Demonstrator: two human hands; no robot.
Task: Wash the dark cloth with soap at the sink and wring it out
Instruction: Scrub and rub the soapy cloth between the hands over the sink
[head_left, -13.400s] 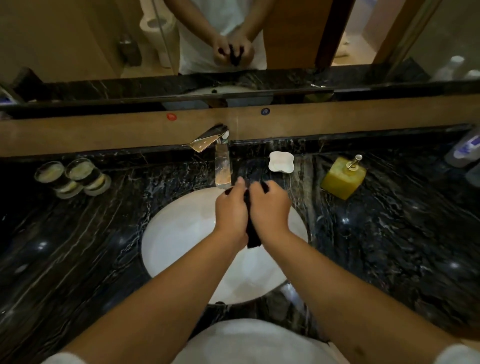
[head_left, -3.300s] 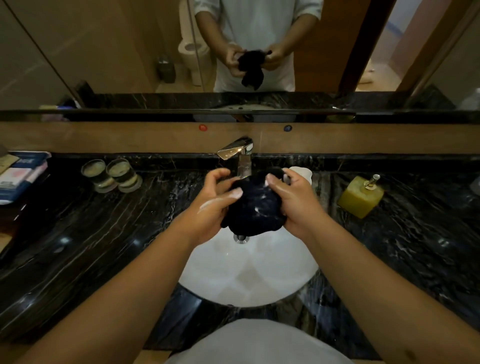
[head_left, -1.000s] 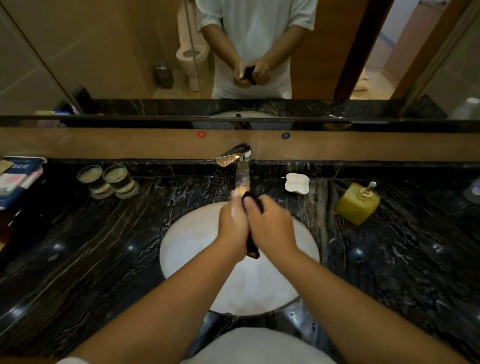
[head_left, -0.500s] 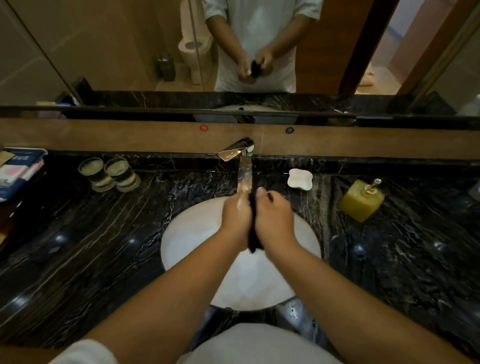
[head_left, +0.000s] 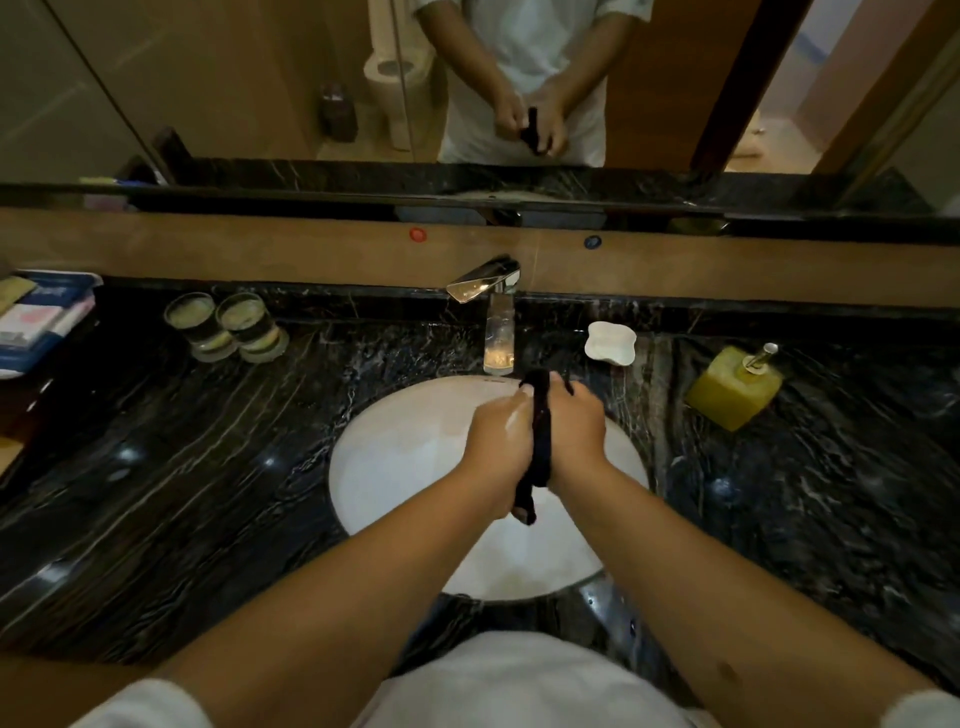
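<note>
Both hands are closed around the dark cloth (head_left: 540, 447), which is bunched into a narrow rope between them over the white sink (head_left: 395, 467); the left hand (head_left: 496, 447) grips it from one side and the right hand (head_left: 574, 436) from the other, knuckles nearly touching, with a short tail of cloth hanging out below the wrists and a small tuft poking out beyond the fingertips; a pale streak, probably soap, shows on the back of the left hand; the faucet (head_left: 493, 312) stands just beyond the hands, and I cannot tell whether water is running from it; the white soap dish (head_left: 610, 340) sits beyond and to the right of the right hand, the yellow dispenser (head_left: 732, 387) farther right on the dark marble surface (head_left: 182, 467), and two glasses (head_left: 228, 325) well off to the left; this looks to me like the wringing step; the risks I see are slippery, soapy fingers letting the cloth slide out and drop into the basin, or a hard twist held too high flinging drips onto the surface instead of into the bowl; lather left in the cloth would mean wringing too soon.
</note>
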